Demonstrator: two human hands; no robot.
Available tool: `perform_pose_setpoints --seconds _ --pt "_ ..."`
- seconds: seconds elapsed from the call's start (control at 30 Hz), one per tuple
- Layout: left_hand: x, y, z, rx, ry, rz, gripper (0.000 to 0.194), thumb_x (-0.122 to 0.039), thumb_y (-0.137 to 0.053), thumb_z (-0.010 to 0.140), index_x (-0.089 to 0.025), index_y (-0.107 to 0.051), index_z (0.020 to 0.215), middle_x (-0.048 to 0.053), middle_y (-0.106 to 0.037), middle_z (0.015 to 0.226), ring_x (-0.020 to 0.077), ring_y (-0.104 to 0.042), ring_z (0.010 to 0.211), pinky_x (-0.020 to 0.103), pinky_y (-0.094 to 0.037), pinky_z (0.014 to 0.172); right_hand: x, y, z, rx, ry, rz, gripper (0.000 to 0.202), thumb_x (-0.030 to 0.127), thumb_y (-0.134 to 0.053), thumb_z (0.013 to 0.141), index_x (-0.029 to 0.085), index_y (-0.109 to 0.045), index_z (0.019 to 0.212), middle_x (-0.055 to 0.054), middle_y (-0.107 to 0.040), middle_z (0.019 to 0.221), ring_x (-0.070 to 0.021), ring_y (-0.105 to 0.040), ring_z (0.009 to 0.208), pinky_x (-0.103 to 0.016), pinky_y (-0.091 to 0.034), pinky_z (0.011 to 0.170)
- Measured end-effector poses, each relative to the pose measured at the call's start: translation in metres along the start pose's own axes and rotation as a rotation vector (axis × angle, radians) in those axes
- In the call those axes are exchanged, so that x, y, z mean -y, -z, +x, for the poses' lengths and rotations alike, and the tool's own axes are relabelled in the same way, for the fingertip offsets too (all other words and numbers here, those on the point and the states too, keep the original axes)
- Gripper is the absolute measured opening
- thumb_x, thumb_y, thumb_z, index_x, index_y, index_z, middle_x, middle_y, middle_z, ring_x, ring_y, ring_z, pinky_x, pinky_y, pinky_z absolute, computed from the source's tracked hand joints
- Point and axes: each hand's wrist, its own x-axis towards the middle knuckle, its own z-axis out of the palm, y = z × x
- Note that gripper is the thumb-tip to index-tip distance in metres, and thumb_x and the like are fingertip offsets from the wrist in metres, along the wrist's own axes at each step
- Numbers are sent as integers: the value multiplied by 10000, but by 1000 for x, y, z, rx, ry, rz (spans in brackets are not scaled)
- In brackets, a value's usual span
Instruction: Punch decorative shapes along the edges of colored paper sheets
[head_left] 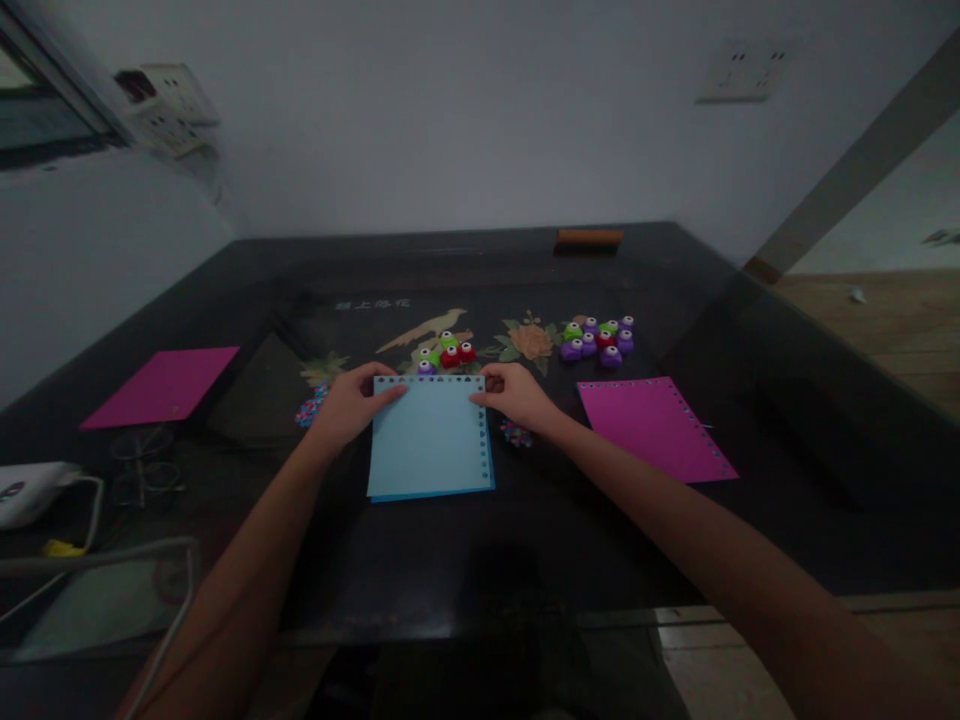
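Observation:
A light blue sheet of paper (427, 440) lies over a darker blue sheet (431, 496) that shows along its lower and right edges. Small punched shapes line the top and right edges. My left hand (351, 405) grips the top left corner, thumb on top and fingers behind. At the top right corner, my right hand (517, 393) pinches the paper between thumb and fingers. Just beyond the paper stands a small group of craft punches (450, 352) in green, red and purple. A pile of tiny coloured pieces (517, 433) sits by my right wrist, another (311, 405) beside my left hand.
More craft punches (598, 340) cluster at the right. One pink sheet (660, 430) with punched edges lies right, a plain pink sheet (165, 385) left. A brown cylinder (589, 238) rests near the wall. A white device (34, 493) with a cable is at far left on the dark table (420, 580).

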Motion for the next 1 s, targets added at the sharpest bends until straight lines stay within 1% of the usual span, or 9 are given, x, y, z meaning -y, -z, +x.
perform_pose_setpoints --seconds 0.1,0.17,0.33,0.5,0.63,0.7,0.77,0.87,1.0 --pt "-3 0 -1 -19 116 -270 313 -438 -688 629 -181 -586 775 -8 -586 647 145 -531 552 239 -401 482 6 8 0 103 -38 169 152 186 -645 751 154 -544 643 27 -522 599 -96 -470 568 -232 -357 545" --pt "-4 0 -3 -28 157 -381 317 -424 -702 625 -180 -579 786 -11 -585 652 135 -527 532 232 -399 464 9 11 -2 153 -57 238 164 202 -637 761 156 -539 637 23 -535 608 -96 -475 576 -233 -363 549" --pt "-6 0 -6 -63 188 -474 309 -409 -704 643 -181 -571 803 -14 -589 670 126 -535 526 239 -423 464 13 13 -6 213 -72 346 125 234 -650 753 152 -584 687 9 -582 663 -99 -499 598 -243 -388 579" --pt "-12 1 -8 -139 183 -493 268 -389 -698 662 -185 -558 766 -15 -580 642 127 -535 522 236 -423 450 17 17 -9 311 -70 322 211 271 -640 756 162 -558 596 29 -532 532 -83 -445 472 -245 -352 501" --pt "-11 -1 -8 -159 156 -540 294 -405 -700 665 -178 -597 822 9 -632 711 145 -586 586 252 -477 504 18 21 -8 282 -73 268 228 285 -635 759 168 -553 582 28 -539 500 -81 -454 456 -237 -339 488" --pt "-9 -3 -7 -144 141 -572 365 -437 -697 667 -169 -623 904 32 -670 784 162 -616 636 269 -509 544 17 25 -6 257 -64 265 220 293 -637 756 168 -560 592 26 -551 506 -86 -480 479 -236 -349 506" --pt "-6 -5 -7 -107 138 -585 427 -478 -691 668 -160 -635 948 48 -687 809 177 -625 646 280 -516 546 15 30 -4 226 -43 268 225 299 -642 750 166 -558 589 23 -560 514 -89 -495 497 -238 -351 522" --pt "-7 -8 -8 -26 155 -551 431 -532 -694 647 -152 -655 847 42 -680 720 176 -602 578 271 -483 494 13 40 -2 154 -6 250 243 314 -648 746 168 -546 581 25 -557 508 -89 -489 497 -240 -330 517" --pt "-16 -10 -14 77 137 -479 363 -521 -680 666 -164 -642 717 23 -652 608 158 -562 506 251 -438 458 13 53 -2 60 3 226 237 308 -650 745 167 -551 583 28 -545 492 -84 -467 483 -242 -310 506"
